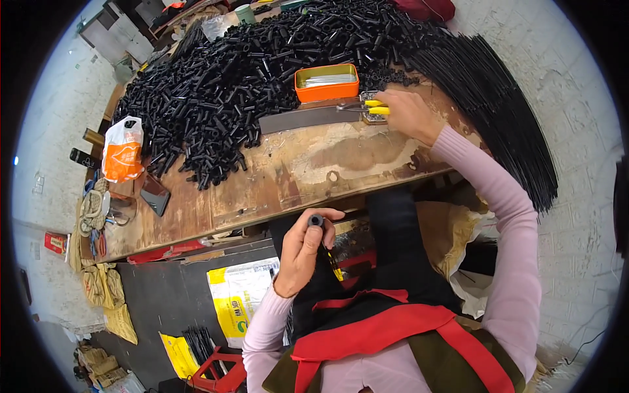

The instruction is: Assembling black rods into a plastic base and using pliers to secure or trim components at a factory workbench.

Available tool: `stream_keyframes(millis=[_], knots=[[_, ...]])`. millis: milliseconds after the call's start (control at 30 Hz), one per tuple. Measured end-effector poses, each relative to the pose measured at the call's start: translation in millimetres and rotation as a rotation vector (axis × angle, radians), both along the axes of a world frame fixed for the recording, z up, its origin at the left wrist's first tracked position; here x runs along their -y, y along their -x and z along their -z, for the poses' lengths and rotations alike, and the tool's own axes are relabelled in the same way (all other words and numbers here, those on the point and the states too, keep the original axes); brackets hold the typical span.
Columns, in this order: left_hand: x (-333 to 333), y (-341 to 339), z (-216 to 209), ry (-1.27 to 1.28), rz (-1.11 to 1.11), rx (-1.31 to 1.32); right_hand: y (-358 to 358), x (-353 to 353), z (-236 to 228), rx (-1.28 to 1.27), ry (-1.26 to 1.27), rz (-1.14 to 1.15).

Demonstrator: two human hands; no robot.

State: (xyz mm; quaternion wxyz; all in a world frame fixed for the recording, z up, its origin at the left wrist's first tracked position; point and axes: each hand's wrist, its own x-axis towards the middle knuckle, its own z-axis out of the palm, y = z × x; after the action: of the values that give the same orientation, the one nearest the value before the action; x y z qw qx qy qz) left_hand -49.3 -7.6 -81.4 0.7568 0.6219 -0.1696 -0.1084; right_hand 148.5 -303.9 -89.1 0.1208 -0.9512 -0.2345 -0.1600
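My left hand (301,252) is closed around a black tubular part (316,221), its round hollow end pointing up above my lap, in front of the table edge. Over the table, my right hand (409,112) grips a pair of pliers (377,110) by the yellow handles. The metal jaws point left over a flat dark grey strip (304,120). Beneath the pliers lies a small box (375,119) of tiny metal pieces, partly covered by them and my hand. Just behind stands an orange tin (329,95) holding thin silvery rods.
A large heap of black tubular parts (216,105) covers the table's back and left. Long black rods (488,98) hang over its right end. A phone (154,194) and an orange-white bag (123,150) lie at left. Below are a printed sack (239,298) and a red stool (219,370).
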Motion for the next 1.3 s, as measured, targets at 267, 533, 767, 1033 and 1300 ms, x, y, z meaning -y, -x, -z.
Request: stream_keyframes(millis=[267, 533, 767, 1033, 1300], knots=[[3, -14, 2, -0.086, 0.053, 0.031, -23, 0, 2, 0.059, -0.021, -0.061], [18, 16, -10, 0.002, 0.041, 0.061, -29, 16, -12, -0.684, -0.813, 0.095], [17, 46, -5, 0.040, -0.167, 0.118, 96, -37, -40, -1.140, -1.590, -0.130], [20, 55, -20, 0.063, -0.108, 0.151, 218, -98, -43, -1.008, -1.520, -0.345], [16, 64, -23, 0.088, -0.029, 0.154, 245, -111, -43, -0.834, -1.508, -0.368]])
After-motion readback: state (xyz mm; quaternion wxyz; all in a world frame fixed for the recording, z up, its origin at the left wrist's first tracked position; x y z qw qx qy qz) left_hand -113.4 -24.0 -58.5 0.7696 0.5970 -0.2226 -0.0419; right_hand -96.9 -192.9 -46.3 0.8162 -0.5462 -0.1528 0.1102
